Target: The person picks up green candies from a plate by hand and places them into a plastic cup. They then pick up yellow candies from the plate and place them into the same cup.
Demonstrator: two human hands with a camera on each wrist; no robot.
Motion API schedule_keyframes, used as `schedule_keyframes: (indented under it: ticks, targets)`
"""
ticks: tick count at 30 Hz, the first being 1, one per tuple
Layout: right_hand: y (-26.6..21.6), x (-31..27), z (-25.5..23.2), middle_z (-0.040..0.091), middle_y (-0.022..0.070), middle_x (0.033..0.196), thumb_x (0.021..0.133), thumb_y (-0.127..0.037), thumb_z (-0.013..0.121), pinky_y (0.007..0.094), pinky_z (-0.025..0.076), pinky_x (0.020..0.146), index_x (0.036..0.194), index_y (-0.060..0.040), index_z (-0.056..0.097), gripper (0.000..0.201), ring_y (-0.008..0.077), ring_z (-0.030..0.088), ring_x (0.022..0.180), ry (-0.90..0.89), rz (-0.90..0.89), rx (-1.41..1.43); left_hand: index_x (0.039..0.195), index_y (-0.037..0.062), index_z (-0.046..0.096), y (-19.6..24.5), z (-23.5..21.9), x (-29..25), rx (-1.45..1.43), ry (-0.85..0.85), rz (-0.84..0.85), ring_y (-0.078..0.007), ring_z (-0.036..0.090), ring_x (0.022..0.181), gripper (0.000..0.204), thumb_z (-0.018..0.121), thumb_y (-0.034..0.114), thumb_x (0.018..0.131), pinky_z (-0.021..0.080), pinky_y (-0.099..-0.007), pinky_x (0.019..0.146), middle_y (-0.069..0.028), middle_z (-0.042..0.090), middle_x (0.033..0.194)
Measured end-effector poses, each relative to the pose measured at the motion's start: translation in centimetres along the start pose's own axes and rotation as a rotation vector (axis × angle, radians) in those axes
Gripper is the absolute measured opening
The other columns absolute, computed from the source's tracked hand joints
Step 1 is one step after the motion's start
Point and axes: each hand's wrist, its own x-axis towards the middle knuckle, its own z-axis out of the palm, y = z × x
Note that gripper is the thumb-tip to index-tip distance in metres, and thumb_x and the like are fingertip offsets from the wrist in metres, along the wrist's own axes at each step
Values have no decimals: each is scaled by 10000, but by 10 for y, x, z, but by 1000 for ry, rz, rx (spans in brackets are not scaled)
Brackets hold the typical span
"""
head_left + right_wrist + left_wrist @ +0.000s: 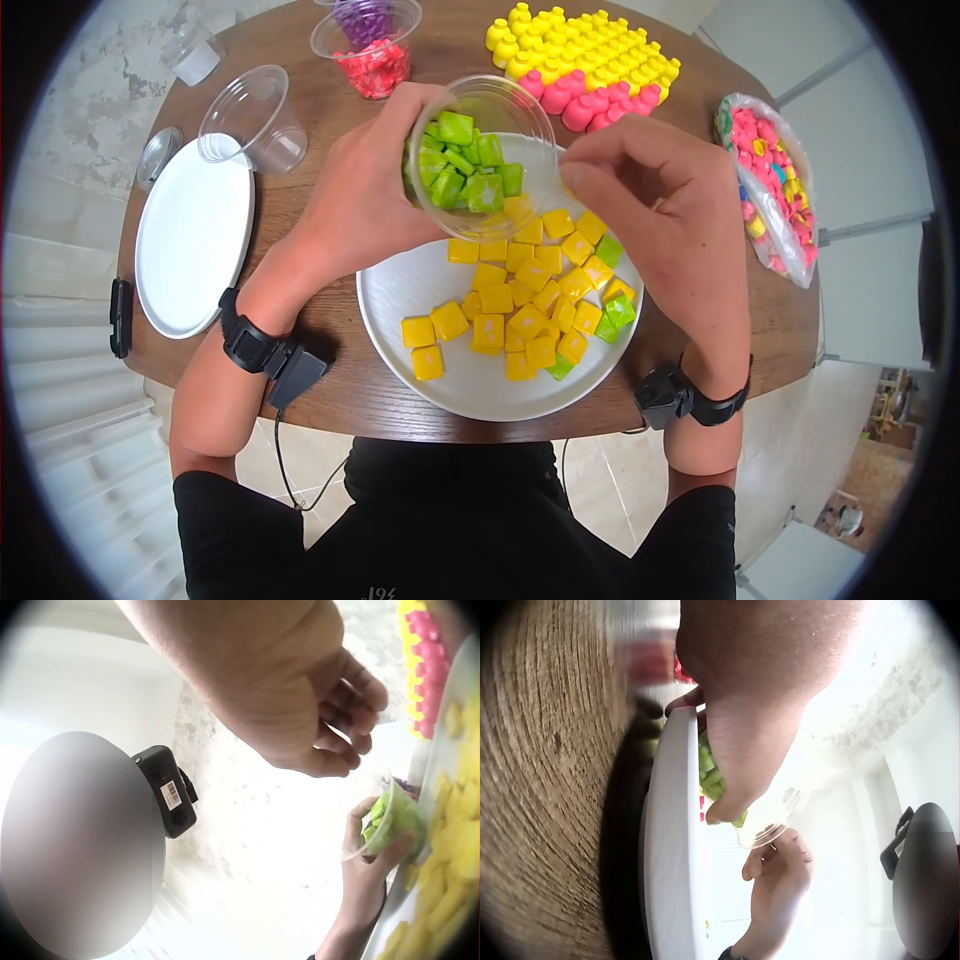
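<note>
My left hand (365, 190) grips a clear plastic cup (548, 130) of square green candies (456, 128), tilted over the large white round plate (420, 390). In the right wrist view, the left hand (365, 889) wraps the cup's side. My right hand (665, 195) is just right of the cup's rim, its fingers loosely bent; nothing shows between the fingers (360, 682) in the right wrist view. Many square yellow candies (495, 298) lie scattered on the plate, with several green ones (620, 310) along its right side.
At left are a white oval plate (195, 240) and an empty clear cup (285, 145). Behind stand cups of red pieces (375, 70) and purple pieces (362, 20). Yellow bottle-shaped pieces (580, 45) and pink ones (578, 112) cluster at the back. A bag of coloured pieces (770, 190) lies right.
</note>
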Motion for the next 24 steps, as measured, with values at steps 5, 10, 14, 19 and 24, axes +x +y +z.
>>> schedule_keyframes:
  ticks: [5, 10, 14, 19, 24]
  targets:
    - [11, -10, -25, 700, 111, 823, 831, -85, 794, 384, 522, 703, 893, 18, 746, 130, 267, 674, 779, -241, -54, -401, 1309, 125, 568, 1, 4, 1, -7, 19, -2, -367, 756, 1063, 773, 999, 338, 703, 602, -436, 882, -129, 760, 1131]
    - [-4, -22, -25, 709, 203, 905, 808, -135, 795, 495, 560, 835, 860, 14, 734, 169, 412, 692, 927, -373, 21, -635, 1330, 113, 567, -2, 4, 0, -4, 19, 2, -370, 751, 1082, 791, 1000, 322, 702, 603, -431, 907, -132, 752, 1176]
    - [-4, -22, -23, 703, 213, 932, 810, -126, 790, 508, 551, 877, 878, 24, 712, 182, 426, 682, 967, -360, 92, -721, 1410, 90, 562, -5, 4, -2, -11, 21, 33, -347, 746, 1121, 856, 1000, 294, 703, 599, -419, 955, -134, 741, 1229]
    - [15, -24, -20, 692, 206, 931, 812, -107, 759, 509, 537, 872, 872, 11, 682, 153, 416, 675, 970, -268, 43, -750, 1442, 63, 576, -7, 1, -5, -37, -7, 42, -285, 741, 1168, 867, 998, 237, 704, 587, -400, 1010, -130, 732, 1294]
    - [38, -38, -14, 681, 173, 889, 807, -71, 675, 479, 519, 789, 855, -58, 655, 54, 384, 681, 932, -51, -309, -576, 1389, 49, 608, 0, 7, -2, 14, 40, 76, -279, 678, 1241, 787, 987, 122, 703, 530, -402, 1095, -143, 686, 1373]
